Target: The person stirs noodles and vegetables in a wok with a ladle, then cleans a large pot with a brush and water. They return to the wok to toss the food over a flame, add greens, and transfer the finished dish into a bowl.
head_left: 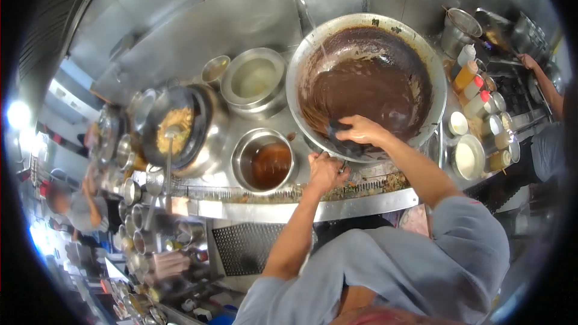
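A large wok [439, 78] takes up the middle of the counter, with dark brown liquid [361, 87] inside. My right hand [363, 130] is over its near side, closed around the dark end of a bamboo wok brush [314, 114]. The brush's bristles lie against the inner left wall, partly in the liquid. At the near rim, my left hand [327, 171] is closed on the wok's edge or handle; the exact grip is partly hidden by the fingers. A thin stream of water [318, 35] falls from a spout into the far left side of the wok.
A steel pot of reddish-brown liquid [239, 155] and a pot of pale liquid [278, 71] stand left of the wok. Farther left, another wok [203, 121] holds food and a ladle [170, 144]. Sauce bottles [465, 76] and small containers line the right. Other people work on both sides.
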`<state>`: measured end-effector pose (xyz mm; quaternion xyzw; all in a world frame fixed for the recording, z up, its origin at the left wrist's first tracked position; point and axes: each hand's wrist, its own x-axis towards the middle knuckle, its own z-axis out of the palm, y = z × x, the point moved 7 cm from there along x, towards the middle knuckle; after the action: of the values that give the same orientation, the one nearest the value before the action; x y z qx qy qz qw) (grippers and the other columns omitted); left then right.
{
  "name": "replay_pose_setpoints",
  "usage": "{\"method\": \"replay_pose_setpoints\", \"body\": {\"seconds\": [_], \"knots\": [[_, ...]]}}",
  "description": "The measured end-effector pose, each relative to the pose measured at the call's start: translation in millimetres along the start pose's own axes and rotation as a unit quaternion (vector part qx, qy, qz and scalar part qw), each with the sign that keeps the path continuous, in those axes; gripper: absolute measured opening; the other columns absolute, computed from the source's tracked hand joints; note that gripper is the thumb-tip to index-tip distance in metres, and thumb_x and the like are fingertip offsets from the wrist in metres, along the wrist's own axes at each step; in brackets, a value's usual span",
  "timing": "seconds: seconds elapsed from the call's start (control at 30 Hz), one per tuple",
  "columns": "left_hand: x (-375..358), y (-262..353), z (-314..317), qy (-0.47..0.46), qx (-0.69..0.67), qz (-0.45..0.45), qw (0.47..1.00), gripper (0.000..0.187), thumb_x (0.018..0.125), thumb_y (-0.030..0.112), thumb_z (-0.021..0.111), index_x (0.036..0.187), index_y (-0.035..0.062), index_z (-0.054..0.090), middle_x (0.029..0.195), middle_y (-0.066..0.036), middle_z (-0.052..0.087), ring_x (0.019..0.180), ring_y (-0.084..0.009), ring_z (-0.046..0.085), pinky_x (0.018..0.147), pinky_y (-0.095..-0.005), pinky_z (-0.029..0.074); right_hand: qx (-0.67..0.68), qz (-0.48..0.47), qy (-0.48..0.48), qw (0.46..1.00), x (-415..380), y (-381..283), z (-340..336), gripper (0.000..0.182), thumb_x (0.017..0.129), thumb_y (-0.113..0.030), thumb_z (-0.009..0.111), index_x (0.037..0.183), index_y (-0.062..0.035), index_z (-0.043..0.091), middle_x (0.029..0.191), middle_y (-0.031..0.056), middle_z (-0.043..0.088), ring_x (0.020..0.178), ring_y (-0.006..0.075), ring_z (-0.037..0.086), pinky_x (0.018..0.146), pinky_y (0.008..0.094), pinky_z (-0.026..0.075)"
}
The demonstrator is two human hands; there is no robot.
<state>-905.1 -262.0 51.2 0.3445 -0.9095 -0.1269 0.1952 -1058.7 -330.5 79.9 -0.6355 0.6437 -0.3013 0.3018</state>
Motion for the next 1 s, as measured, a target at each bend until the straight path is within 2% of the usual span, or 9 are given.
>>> {"method": "replay_pose_setpoints", "body": {"seconds": [0.1, 0.17, 0.23, 0.37, 0.57, 0.77, 0.83, 0.9, 1.0], "knots": [[-1, 1, 0, -0.008, -0.013, -0.006, 1.0, 0.029, 0.077, 0.035, 0.07, 0.062, 0.0102, 0.067, 0.064, -0.005, 0.064, 0.078, -0.0229, 0.056, 0.089, -0.0443, 0.032, -0.082, 0.084, -0.212, 0.97, 46, -13, -25, 0.07, 0.074, -0.033, 0.075, 0.129, 0.006, 0.058, 0.119, 0.0218, 0.066, 0.101, 0.0317, 0.066, 0.089, 0.0368, 0.051], [2, 0, 1, -0.023, -0.001, -0.02, 1.0, 0.029, 0.077, 0.034, 0.07, 0.061, 0.0103, 0.067, 0.063, -0.005, 0.063, 0.078, -0.0219, 0.056, 0.089, -0.0434, 0.032, 0.119, 0.107, -0.016, 0.987, 98, 17, -21, 0.068, 0.075, -0.033, 0.074, 0.129, 0.0045, 0.058, 0.11, 0.0196, 0.069, 0.088, 0.0289, 0.067, 0.081, 0.037, 0.053], [7, -3, 2, -0.022, 0.003, -0.02, 1.0, 0.028, 0.076, 0.035, 0.07, 0.062, 0.0107, 0.067, 0.063, -0.004, 0.063, 0.078, -0.0211, 0.056, 0.088, -0.043, 0.032, 0.21, 0.17, 0.027, 0.962, 91, 15, -6, 0.069, 0.075, -0.032, 0.074, 0.131, 0.0038, 0.056, 0.11, 0.0194, 0.069, 0.089, 0.0272, 0.066, 0.081, 0.0361, 0.053], [1, 0, 2, -0.017, 0.014, -0.002, 1.0, 0.028, 0.077, 0.036, 0.07, 0.064, 0.0113, 0.067, 0.066, -0.002, 0.065, 0.081, -0.0203, 0.056, 0.088, -0.0442, 0.032, 0.046, 0.036, -0.143, 0.988, 5, -4, -2, 0.076, 0.07, -0.033, 0.076, 0.133, 0.0045, 0.055, 0.134, 0.0239, 0.057, 0.123, 0.0334, 0.057, 0.105, 0.0363, 0.041], [1, 1, 4, -0.031, 0.008, -0.014, 0.999, 0.03, 0.078, 0.037, 0.068, 0.063, 0.0113, 0.067, 0.065, -0.002, 0.064, 0.084, -0.0199, 0.056, 0.09, -0.0453, 0.032, 0.04, 0.093, -0.119, 0.988, 80, -26, -38, 0.068, 0.073, -0.034, 0.074, 0.126, 0.0055, 0.06, 0.126, 0.0247, 0.062, 0.116, 0.0324, 0.061, 0.096, 0.037, 0.048], [2, 0, 0, 0.021, -0.004, 0.002, 1.0, 0.028, 0.073, 0.031, 0.072, 0.057, 0.0103, 0.063, 0.062, -0.001, 0.061, 0.076, -0.0208, 0.056, 0.088, -0.0454, 0.032, 0.002, 0.041, -0.179, 0.983, 2, -16, -20, 0.073, 0.07, -0.039, 0.075, 0.129, 0.0017, 0.06, 0.136, 0.0212, 0.056, 0.124, 0.0337, 0.056, 0.103, 0.0351, 0.043], [3, -2, 4, -0.029, 0.007, -0.024, 0.999, 0.03, 0.078, 0.037, 0.069, 0.062, 0.0115, 0.066, 0.065, -0.002, 0.065, 0.084, -0.0196, 0.056, 0.092, -0.0453, 0.031, -0.051, 0.032, -0.191, 0.98, 21, -8, -33, 0.067, 0.072, -0.04, 0.074, 0.123, 0.0016, 0.064, 0.128, 0.021, 0.062, 0.116, 0.0335, 0.061, 0.097, 0.0364, 0.047], [4, 0, 2, -0.022, 0.006, -0.014, 1.0, 0.03, 0.078, 0.037, 0.069, 0.062, 0.0115, 0.066, 0.065, -0.002, 0.065, 0.083, -0.0196, 0.056, 0.091, -0.0453, 0.031, 0.02, 0.023, -0.161, 0.986, 73, -15, -35, 0.046, 0.076, -0.039, 0.071, 0.098, 0.0015, 0.071, 0.091, 0.0195, 0.071, 0.084, 0.0278, 0.067, 0.076, 0.041, 0.051], [1, 1, 4, -0.009, 0.007, -0.002, 1.0, 0.03, 0.077, 0.036, 0.07, 0.061, 0.0115, 0.066, 0.066, -0.001, 0.065, 0.082, -0.0196, 0.056, 0.09, -0.045, 0.031, 0.122, 0.094, -0.006, 0.988, 91, -27, -30, 0.047, 0.075, -0.034, 0.07, 0.106, 0.0015, 0.07, 0.091, 0.0199, 0.071, 0.078, 0.0285, 0.068, 0.073, 0.0397, 0.052]]}}
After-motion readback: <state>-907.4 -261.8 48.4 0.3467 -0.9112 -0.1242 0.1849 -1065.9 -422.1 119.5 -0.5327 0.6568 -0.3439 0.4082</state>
